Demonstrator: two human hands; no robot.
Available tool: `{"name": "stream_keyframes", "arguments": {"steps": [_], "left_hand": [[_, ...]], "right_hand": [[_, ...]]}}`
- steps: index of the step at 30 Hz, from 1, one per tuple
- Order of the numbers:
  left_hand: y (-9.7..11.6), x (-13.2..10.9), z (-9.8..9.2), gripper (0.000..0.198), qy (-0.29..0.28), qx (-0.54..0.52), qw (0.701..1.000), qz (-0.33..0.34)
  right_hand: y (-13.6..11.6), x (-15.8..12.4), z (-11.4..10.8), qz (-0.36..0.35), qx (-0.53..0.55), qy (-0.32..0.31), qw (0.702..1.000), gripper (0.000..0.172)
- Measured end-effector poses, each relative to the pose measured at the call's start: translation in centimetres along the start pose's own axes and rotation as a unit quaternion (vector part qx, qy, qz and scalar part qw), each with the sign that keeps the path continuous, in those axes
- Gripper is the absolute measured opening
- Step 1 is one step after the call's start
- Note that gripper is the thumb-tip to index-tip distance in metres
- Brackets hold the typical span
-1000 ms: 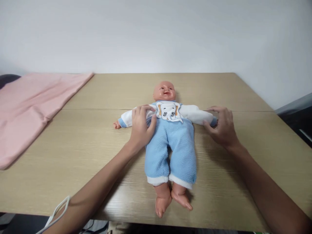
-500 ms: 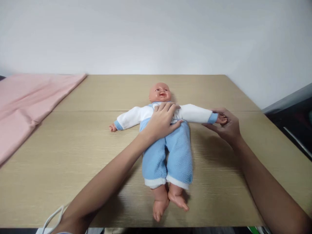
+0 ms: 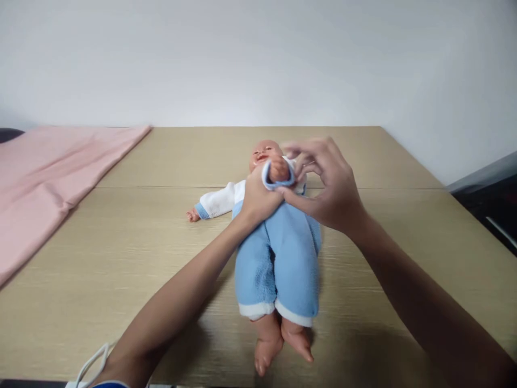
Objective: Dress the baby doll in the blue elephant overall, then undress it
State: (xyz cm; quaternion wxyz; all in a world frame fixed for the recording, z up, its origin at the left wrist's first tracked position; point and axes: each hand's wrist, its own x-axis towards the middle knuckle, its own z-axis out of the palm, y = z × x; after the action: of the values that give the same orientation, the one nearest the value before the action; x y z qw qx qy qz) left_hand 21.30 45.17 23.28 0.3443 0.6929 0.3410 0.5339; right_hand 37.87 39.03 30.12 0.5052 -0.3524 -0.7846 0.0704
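A baby doll (image 3: 291, 269) in blue trousers and a white top lies on its back, head away from me and bare feet towards me. Its arm on the right is raised and bent over the chest, the little fist (image 3: 278, 170) pointing at me from a blue-edged cuff. My left hand (image 3: 260, 199) rests on the doll's torso, its fingers largely hidden behind that cuff. Around the raised sleeve curl the fingers and thumb of my right hand (image 3: 333, 186), somewhat blurred. The doll's other arm (image 3: 218, 202) stretches out on the table.
Pink cloth (image 3: 36, 188) covers the left side of the wooden table (image 3: 383, 280). A pale wall (image 3: 258, 64) rises behind the far edge. Dark objects (image 3: 488, 199) stand beyond the table's right edge, and a white cord (image 3: 95, 361) shows by my left forearm.
My right hand has swung leftwards and up, bringing the doll's outstretched arm in over its chest. My left hand stays at the torso; the view has shifted slightly.
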Motion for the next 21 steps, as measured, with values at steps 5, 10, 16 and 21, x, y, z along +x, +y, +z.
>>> {"name": "stream_keyframes", "arguments": {"steps": [5,10,16,21], "left_hand": [[0.6,0.6,-1.8,0.048,0.139,-0.101,0.982,-0.081],[-0.4,0.1,-3.4,0.057,0.207,-0.14,0.964,-0.088],[-1.4,-0.8,-4.2,0.055,0.233,-0.256,0.927,-0.143],[-0.4,-1.3,-4.5,0.047,0.271,-0.316,0.894,-0.162]], "right_hand": [[1.5,-2.0,4.0,0.092,0.084,0.231,0.965,0.036],[4.5,-5.6,6.8,0.232,0.184,0.284,0.912,0.014],[3.1,-7.7,7.8,0.275,0.232,0.148,0.921,0.024],[1.4,-7.7,8.2,0.277,0.279,0.099,0.914,0.027]]}}
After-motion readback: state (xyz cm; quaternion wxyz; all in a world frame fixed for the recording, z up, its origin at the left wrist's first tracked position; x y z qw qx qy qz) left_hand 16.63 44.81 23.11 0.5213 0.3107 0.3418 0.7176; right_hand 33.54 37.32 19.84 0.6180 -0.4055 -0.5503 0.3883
